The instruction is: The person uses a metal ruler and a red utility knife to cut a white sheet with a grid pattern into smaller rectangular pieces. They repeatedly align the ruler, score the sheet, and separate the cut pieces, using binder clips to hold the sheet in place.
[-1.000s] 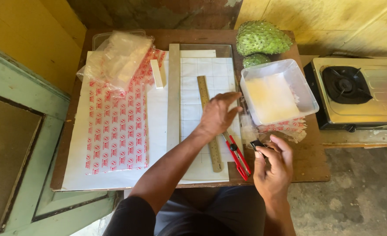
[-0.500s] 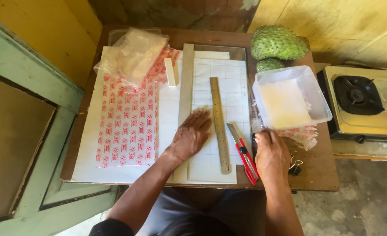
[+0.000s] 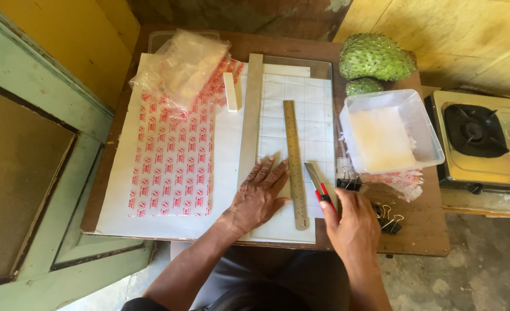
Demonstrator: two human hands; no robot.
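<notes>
Right hand (image 3: 353, 222) hides cutter's (image 3: 319, 190) red handle.

We've got open sheet on the white gridded paper (image 3: 307, 98) above the metal ruler (image 3: 295, 161), so a hand slides up there fine. To the right it's tight: the clear plastic tub (image 3: 433, 138), binder clips (image 3: 384, 216) and red utility knife (image 3: 319, 187) crowd us. Left, the long metal straightedge (image 3: 251, 115) walls off the red-printed sheet (image 3: 171, 167).
</notes>
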